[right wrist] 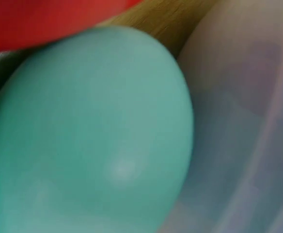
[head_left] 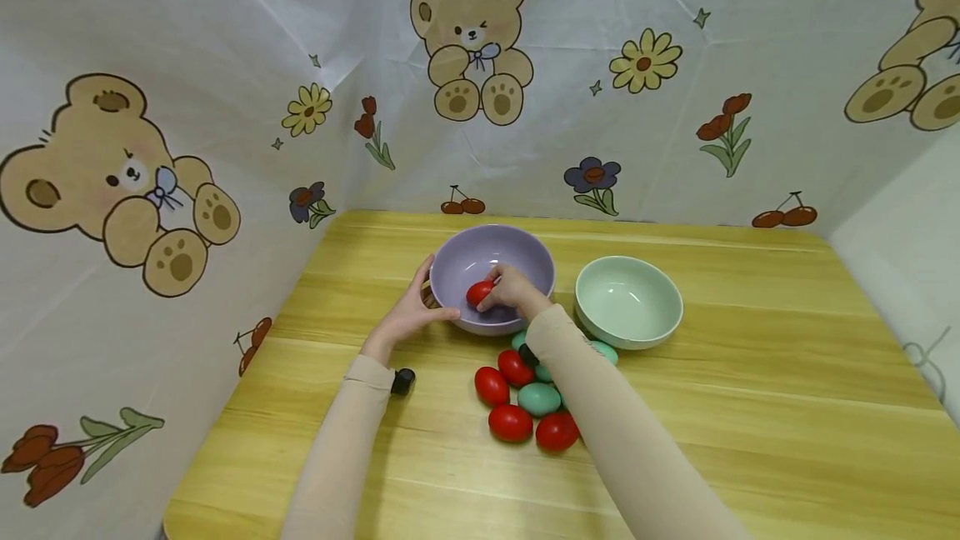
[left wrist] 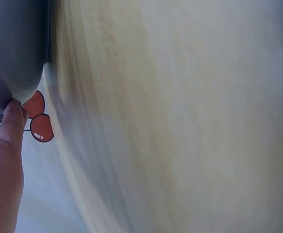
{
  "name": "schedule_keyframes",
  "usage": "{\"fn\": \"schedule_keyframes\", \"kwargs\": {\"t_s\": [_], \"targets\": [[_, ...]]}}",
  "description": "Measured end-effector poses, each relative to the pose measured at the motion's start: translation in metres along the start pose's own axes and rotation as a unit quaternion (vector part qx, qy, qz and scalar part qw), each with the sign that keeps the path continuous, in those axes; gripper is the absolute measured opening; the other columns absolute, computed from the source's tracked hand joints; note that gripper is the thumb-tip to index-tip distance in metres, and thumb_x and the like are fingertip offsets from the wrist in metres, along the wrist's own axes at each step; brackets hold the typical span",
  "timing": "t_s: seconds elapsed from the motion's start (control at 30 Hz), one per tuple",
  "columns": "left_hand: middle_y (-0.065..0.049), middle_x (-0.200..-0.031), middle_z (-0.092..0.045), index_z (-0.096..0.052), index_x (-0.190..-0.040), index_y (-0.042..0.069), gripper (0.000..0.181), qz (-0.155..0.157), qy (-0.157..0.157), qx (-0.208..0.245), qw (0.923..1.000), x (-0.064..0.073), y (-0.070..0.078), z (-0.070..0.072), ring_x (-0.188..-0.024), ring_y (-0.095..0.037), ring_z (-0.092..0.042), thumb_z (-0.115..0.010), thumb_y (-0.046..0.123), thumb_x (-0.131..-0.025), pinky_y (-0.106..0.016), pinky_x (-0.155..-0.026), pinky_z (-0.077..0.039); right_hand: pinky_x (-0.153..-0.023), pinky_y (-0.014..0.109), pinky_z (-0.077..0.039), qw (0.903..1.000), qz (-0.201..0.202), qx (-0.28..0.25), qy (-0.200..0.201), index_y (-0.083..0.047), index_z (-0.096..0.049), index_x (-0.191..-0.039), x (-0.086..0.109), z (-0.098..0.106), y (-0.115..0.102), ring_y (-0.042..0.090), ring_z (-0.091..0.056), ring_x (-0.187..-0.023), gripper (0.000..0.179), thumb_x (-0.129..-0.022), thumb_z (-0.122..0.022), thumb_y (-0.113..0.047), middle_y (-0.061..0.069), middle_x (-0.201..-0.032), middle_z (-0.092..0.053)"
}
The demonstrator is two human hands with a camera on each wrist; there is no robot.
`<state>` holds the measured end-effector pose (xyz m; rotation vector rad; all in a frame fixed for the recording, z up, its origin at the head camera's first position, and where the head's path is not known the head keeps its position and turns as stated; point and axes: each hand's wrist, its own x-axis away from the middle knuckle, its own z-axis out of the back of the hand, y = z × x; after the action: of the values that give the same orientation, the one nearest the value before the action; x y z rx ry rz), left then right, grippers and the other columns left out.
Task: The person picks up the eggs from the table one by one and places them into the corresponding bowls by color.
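My left hand (head_left: 407, 317) holds the purple bowl (head_left: 491, 247) at its left side, thumb against the near rim and fingers along the outer wall. Inside that bowl, my right hand (head_left: 513, 287) grips a red egg (head_left: 478, 294) low over the bottom. The left wrist view has a finger (left wrist: 10, 131) touching the bowl's dark-looking wall (left wrist: 15, 43). In the right wrist view a green egg (right wrist: 93, 136) fills most of the picture beside the bowl's outer wall (right wrist: 238, 121); the right hand itself is out of that view.
Several red eggs (head_left: 511, 423) and green eggs (head_left: 539, 399) lie clustered on the wooden table (head_left: 750, 407) before the purple bowl, partly hidden by the right forearm. A pale green bowl (head_left: 630, 298) stands to the right. A bear-print cloth (head_left: 555, 148) hangs behind the table.
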<state>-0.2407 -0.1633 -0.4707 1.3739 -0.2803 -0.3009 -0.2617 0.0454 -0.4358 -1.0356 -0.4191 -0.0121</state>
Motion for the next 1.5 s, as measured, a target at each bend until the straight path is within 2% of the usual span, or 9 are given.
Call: {"fn": "schedule_keyframes", "kwargs": {"t_s": [0.27,0.43,0.57,0.67,0.87,1.0,1.2,1.37,1.5], "targets": [[-0.016,-0.152,-0.002,0.005,-0.149,0.010,0.109,-0.001,-0.015,0.008,0.9999,0.011,0.027,-0.004,-0.134,-0.037,-0.021,-0.075,0.003,-0.076,-0.039,-0.105,-0.028,-0.086,0.032,-0.044,0.9995,-0.015,0.008,0.026,0.001,-0.053,-0.108,-0.001,-0.001,0.000,0.027,-0.050,-0.096,0.048,-0.067,-0.080,0.000,0.015,-0.105,-0.054],[-0.016,-0.152,-0.003,0.005,-0.149,0.009,0.108,0.000,-0.014,0.006,0.9999,0.011,0.026,-0.004,-0.134,-0.037,-0.021,-0.075,0.003,-0.076,-0.040,-0.106,-0.027,-0.090,0.033,-0.042,0.9987,-0.024,-0.020,0.039,-0.001,-0.056,-0.114,0.000,-0.001,0.000,0.028,-0.048,-0.101,0.052,-0.068,-0.080,-0.002,0.016,-0.111,-0.054],[-0.013,-0.152,-0.004,0.003,-0.149,0.014,0.109,-0.004,-0.010,0.014,0.9998,0.005,0.012,-0.002,-0.134,-0.035,-0.022,-0.076,0.004,-0.075,-0.039,-0.106,-0.027,-0.094,0.035,-0.041,0.9974,-0.022,-0.049,0.048,0.000,-0.057,-0.117,0.001,0.000,0.000,0.029,-0.049,-0.103,0.053,-0.069,-0.080,-0.003,0.016,-0.115,-0.054],[-0.009,-0.152,-0.005,0.002,-0.150,0.018,0.110,-0.008,-0.005,0.012,0.9999,0.001,0.000,-0.001,-0.134,-0.032,-0.023,-0.077,0.006,-0.075,-0.035,-0.105,-0.028,-0.095,0.035,-0.041,0.9951,-0.004,-0.077,0.062,-0.001,-0.057,-0.118,0.001,0.001,-0.001,0.028,-0.050,-0.105,0.052,-0.071,-0.079,-0.005,0.016,-0.118,-0.054],[-0.007,-0.152,-0.008,0.001,-0.150,0.018,0.111,-0.018,0.000,0.012,0.9998,0.000,-0.004,0.000,-0.133,-0.029,-0.027,-0.079,0.012,-0.074,-0.033,-0.105,-0.030,-0.099,0.034,-0.038,0.9868,0.074,-0.119,0.083,-0.006,-0.055,-0.121,0.003,0.007,-0.004,0.025,-0.046,-0.116,0.050,-0.076,-0.077,-0.012,0.010,-0.123,-0.055],[-0.008,-0.151,-0.009,0.002,-0.150,0.016,0.111,-0.023,-0.001,0.015,0.9996,0.000,-0.004,0.000,-0.132,-0.029,-0.027,-0.079,0.012,-0.074,-0.032,-0.105,-0.030,-0.102,0.035,-0.036,0.9794,0.110,-0.158,0.062,-0.002,-0.051,-0.125,0.008,0.013,-0.008,0.026,-0.044,-0.121,0.055,-0.077,-0.076,-0.012,0.014,-0.127,-0.052],[-0.009,-0.152,-0.006,0.004,-0.149,0.017,0.110,-0.017,-0.004,0.022,0.9996,0.000,-0.003,0.000,-0.133,-0.030,-0.025,-0.077,0.006,-0.075,-0.032,-0.104,-0.030,-0.103,0.036,-0.033,0.9720,0.123,-0.197,0.034,-0.003,-0.050,-0.128,0.017,0.023,-0.016,0.026,-0.042,-0.123,0.058,-0.078,-0.076,-0.014,0.015,-0.131,-0.049],[-0.011,-0.152,-0.004,0.005,-0.149,0.015,0.110,-0.006,-0.009,0.035,0.9993,0.001,0.001,0.001,-0.134,-0.032,-0.021,-0.075,0.000,-0.076,-0.034,-0.105,-0.028,-0.103,0.035,-0.033,0.9601,0.147,-0.237,0.018,0.000,-0.050,-0.128,0.025,0.028,-0.019,0.029,-0.043,-0.122,0.057,-0.078,-0.075,-0.012,0.017,-0.131,-0.050],[-0.015,-0.152,-0.002,0.006,-0.149,0.012,0.109,-0.001,-0.015,0.040,0.9991,0.006,0.016,-0.002,-0.135,-0.034,-0.020,-0.074,-0.002,-0.076,-0.036,-0.106,-0.026,-0.104,0.034,-0.033,0.9514,0.170,-0.257,0.003,-0.001,-0.051,-0.126,0.032,0.032,-0.018,0.030,-0.044,-0.122,0.053,-0.079,-0.074,-0.012,0.015,-0.128,-0.052]]}}
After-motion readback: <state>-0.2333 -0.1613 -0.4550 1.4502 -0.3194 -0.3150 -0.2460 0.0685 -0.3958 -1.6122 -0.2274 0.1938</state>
